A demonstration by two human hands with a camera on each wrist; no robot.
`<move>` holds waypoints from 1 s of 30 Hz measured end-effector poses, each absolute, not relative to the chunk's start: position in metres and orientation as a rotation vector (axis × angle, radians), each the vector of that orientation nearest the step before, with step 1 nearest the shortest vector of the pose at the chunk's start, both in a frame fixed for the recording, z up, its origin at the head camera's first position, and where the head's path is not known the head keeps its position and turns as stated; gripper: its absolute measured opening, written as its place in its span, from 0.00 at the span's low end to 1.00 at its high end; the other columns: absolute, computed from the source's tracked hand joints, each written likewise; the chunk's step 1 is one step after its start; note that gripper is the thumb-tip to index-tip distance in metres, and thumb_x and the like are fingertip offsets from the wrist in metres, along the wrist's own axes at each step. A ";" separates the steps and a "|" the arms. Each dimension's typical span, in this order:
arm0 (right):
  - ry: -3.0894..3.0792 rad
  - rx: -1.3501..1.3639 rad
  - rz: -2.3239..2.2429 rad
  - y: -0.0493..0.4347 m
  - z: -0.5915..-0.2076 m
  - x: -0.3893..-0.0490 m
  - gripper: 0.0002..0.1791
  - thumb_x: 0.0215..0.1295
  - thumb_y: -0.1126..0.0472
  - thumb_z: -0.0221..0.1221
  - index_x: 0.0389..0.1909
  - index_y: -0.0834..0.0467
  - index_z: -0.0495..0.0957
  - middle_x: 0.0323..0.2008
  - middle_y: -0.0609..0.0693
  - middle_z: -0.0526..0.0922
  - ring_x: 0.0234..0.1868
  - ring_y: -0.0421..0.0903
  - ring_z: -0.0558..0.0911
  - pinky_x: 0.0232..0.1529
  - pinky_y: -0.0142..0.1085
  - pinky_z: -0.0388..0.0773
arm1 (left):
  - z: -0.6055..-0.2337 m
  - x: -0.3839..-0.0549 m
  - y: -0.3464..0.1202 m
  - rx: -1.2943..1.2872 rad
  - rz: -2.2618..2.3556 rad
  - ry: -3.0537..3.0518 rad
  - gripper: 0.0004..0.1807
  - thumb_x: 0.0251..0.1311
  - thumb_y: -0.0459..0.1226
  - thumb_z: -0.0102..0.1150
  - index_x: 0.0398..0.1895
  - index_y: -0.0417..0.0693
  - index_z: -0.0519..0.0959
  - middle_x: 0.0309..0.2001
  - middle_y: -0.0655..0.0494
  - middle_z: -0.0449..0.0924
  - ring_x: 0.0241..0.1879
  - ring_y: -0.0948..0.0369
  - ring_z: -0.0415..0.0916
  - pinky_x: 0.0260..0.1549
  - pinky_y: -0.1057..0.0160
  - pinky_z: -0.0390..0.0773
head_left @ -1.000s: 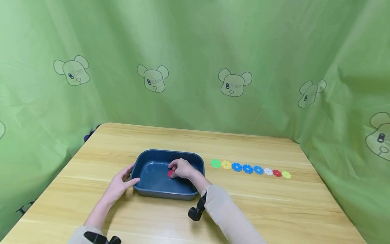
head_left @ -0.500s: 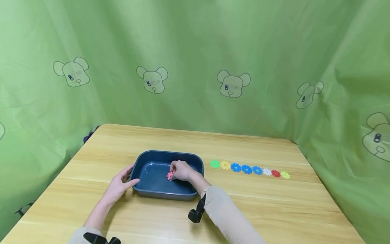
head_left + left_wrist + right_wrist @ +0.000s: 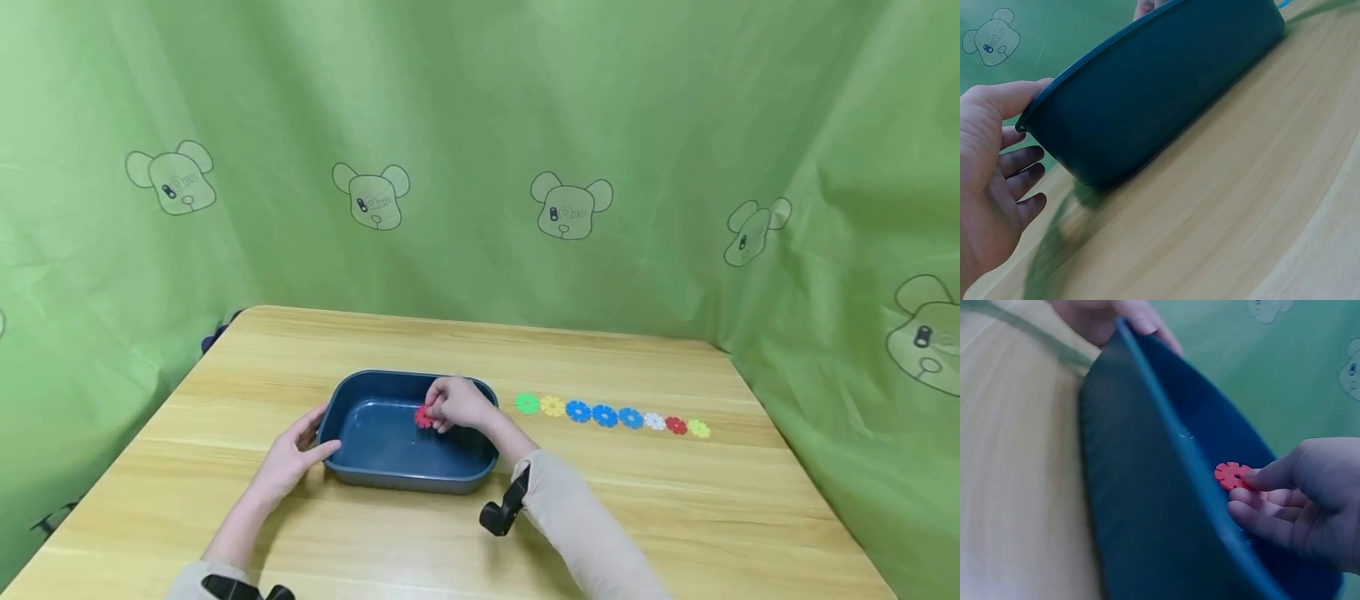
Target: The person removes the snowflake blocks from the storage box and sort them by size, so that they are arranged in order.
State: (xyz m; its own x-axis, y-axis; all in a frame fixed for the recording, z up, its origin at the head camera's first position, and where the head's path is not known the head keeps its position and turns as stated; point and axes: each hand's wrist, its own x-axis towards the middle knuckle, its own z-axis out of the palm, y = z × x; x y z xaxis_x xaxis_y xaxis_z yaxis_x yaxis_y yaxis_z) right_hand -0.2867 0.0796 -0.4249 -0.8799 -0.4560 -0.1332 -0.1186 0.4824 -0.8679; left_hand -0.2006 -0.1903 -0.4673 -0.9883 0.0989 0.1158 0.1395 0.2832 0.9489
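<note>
A red notched plastic disc (image 3: 1230, 475), flower-shaped with a centre hole, is pinched between the thumb and fingers of my right hand (image 3: 461, 403). That hand is over the right part of a dark blue rectangular basin (image 3: 408, 481), and the disc hangs clear of the bottom. My left hand (image 3: 285, 458) holds the basin's left end, its thumb (image 3: 1016, 97) over the rim and the other fingers outside below it. In the right wrist view the disc shows well, its near edge covered by the thumb.
Right of the basin a row of similar discs lies on the wooden table (image 3: 600, 517): a green disc (image 3: 527, 403), a yellow disc, several blue ones, a white disc (image 3: 654, 422), a red disc (image 3: 676, 426) and a yellow-green disc (image 3: 699, 428). A green curtain (image 3: 480, 100) stands behind.
My right hand has lifted from the basin's bottom and shifted slightly right and away from me, with the red disc in its fingers. The left hand keeps its place on the rim.
</note>
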 end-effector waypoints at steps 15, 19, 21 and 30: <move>2.241 -0.326 -1.588 0.133 -0.399 -0.297 0.06 0.59 0.75 0.56 0.37 0.71 0.73 0.23 0.54 0.77 0.22 0.43 0.79 0.30 0.36 0.82 | -0.465 -0.202 -0.192 -0.206 -1.878 -2.526 0.35 0.60 0.34 0.58 0.68 0.35 0.56 0.66 0.35 0.57 0.64 0.42 0.57 0.60 0.54 0.60; 2.200 -0.311 -1.654 0.152 -0.399 -0.296 0.09 0.59 0.75 0.55 0.40 0.72 0.72 0.25 0.54 0.78 0.23 0.43 0.80 0.31 0.36 0.82 | -0.467 -0.202 -0.192 -0.191 -1.861 -2.538 0.35 0.59 0.34 0.59 0.68 0.36 0.57 0.66 0.36 0.59 0.64 0.44 0.59 0.58 0.63 0.63; 2.182 -0.300 -1.685 0.161 -0.399 -0.295 0.09 0.60 0.75 0.55 0.41 0.73 0.71 0.26 0.54 0.79 0.23 0.43 0.80 0.32 0.38 0.82 | -0.467 -0.201 -0.192 -0.193 -1.864 -2.529 0.35 0.59 0.34 0.59 0.68 0.36 0.57 0.66 0.36 0.58 0.64 0.44 0.58 0.55 0.70 0.63; 2.132 -0.230 -1.806 0.212 -0.406 -0.290 0.13 0.59 0.75 0.54 0.44 0.75 0.68 0.28 0.55 0.81 0.27 0.45 0.81 0.33 0.35 0.82 | -0.464 -0.200 -0.191 -0.184 -1.861 -2.529 0.36 0.59 0.34 0.59 0.68 0.34 0.56 0.66 0.35 0.57 0.64 0.43 0.58 0.59 0.63 0.62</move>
